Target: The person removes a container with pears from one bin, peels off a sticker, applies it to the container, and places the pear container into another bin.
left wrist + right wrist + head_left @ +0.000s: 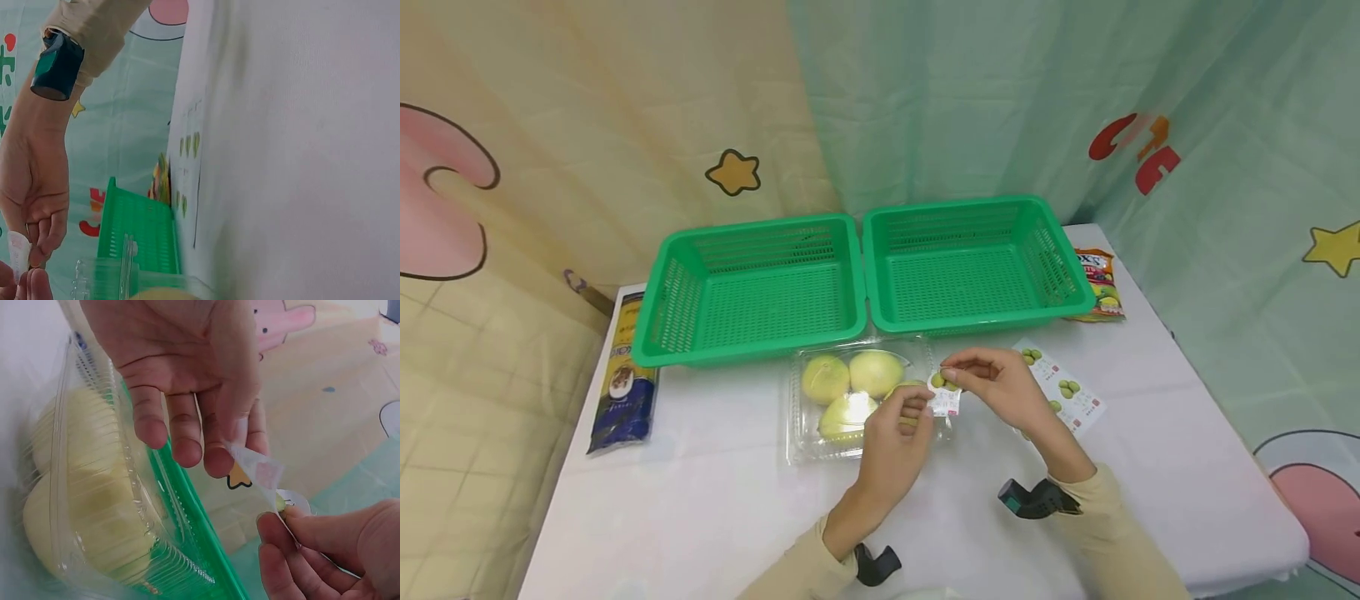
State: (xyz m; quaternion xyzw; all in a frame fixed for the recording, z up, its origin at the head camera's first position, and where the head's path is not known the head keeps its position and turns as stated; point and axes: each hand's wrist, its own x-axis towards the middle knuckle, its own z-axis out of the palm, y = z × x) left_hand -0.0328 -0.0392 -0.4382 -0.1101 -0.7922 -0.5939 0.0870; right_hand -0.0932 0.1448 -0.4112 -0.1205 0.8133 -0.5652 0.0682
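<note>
Just right of the clear plastic box, my two hands hold a small label (945, 403) between them. It is white with green fruit printed on its round top. My left hand (897, 442) pinches its left side between thumb and forefinger, overlapping the box in the head view. My right hand (1000, 387) pinches it near the top with thumb and fingertips. In the right wrist view the label (259, 467) is bent between both hands. The lidded box (795, 417) contains several pale yellow-green fruits (847, 417). A sheet of similar labels (1078, 408) lies partly behind my right hand.
Two green mesh baskets, a left one (748, 348) and a right one (985, 318), stand side by side behind the box. A blue and yellow packet (625, 375) lies at the left, a colourful snack bag (1101, 287) at the right. Curtains hang behind the white table (715, 508).
</note>
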